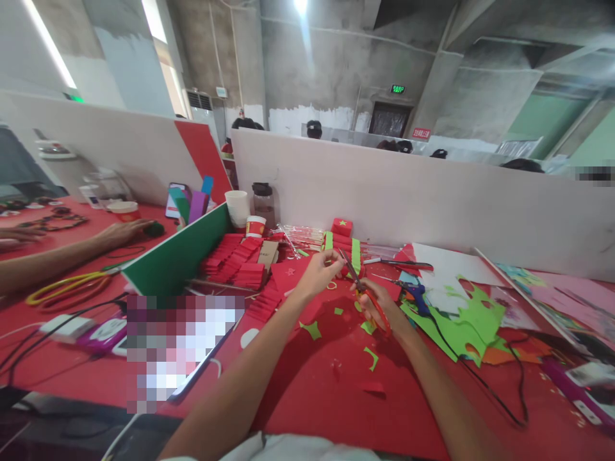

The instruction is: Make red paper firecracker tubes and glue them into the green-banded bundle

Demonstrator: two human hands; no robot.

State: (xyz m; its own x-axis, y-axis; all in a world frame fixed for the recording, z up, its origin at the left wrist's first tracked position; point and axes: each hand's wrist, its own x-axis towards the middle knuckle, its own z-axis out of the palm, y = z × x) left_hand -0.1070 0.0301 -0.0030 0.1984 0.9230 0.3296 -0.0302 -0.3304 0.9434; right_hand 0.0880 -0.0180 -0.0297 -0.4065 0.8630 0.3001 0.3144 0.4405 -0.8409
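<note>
My right hand (379,304) is closed around the orange handles of a pair of scissors (354,274), whose dark blades point up and away. Close to the blade tips, the fingers of my left hand (321,272) are pinched together; whatever they hold is too small to make out. Beneath both hands lie scraps of lime-green paper (312,330) on the red tabletop (307,397). Folded red strips (235,259) are piled left of my left hand. Just beyond my hands are strips of lime-green material (355,256) and a red piece with a yellow star (342,226).
A blue glue gun (417,298) with a cord and cut lime-green sheets (461,323) lie to the right. On the left are a lit screen (211,339), a green divider (177,262), paper cups (237,208) and a bottle (263,203). Another person's hand (127,232) works beyond the divider.
</note>
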